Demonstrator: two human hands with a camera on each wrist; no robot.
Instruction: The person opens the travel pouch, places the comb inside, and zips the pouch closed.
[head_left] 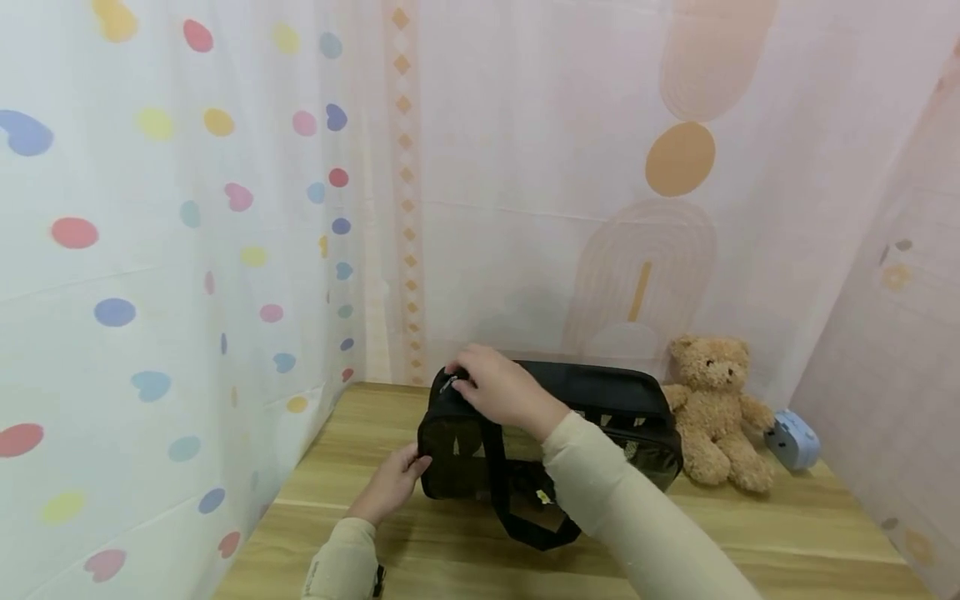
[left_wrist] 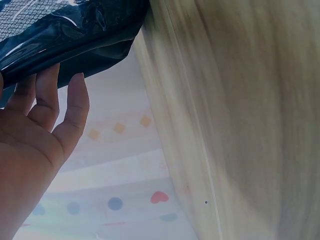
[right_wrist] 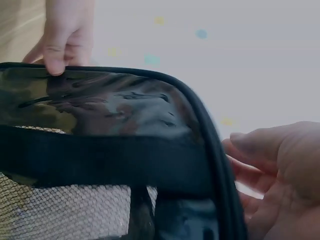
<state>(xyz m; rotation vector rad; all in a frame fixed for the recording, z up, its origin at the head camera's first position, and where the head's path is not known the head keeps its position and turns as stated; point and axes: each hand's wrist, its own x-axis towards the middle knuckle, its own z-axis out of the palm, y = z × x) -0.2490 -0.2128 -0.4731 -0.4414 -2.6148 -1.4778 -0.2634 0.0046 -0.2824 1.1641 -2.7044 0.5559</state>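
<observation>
The black mesh-and-plastic bag (head_left: 592,383) is found on the bench (head_left: 378,417), and all positions are given from it. Of the two hands, the left hand (head_left: 393,483) is seen grasping the bag's left end, its thumb laid on the wrinkled clear panel (right_wrist: 135,107) and its fingers placed behind the edge. The right hand (head_left: 498,387) is bent at the bag's upper left corner, beside the zipper pull (head_left: 448,384); whether the pull is pinched cannot be told. Snagging of the zipper is judged the chief risk, since the panel is slack and the seam could be buckled under an uneven pull. Should the left hand's thin edge hold be lost, the bag could be dragged or twisted. The strap (head_left: 497,467), hung loose down the bag's front, could be caught by a sleeve (head_left: 630,500). The teddy bear (head_left: 716,408), seated close by the bag's right end, could be toppled if the bag were shoved that way.
</observation>
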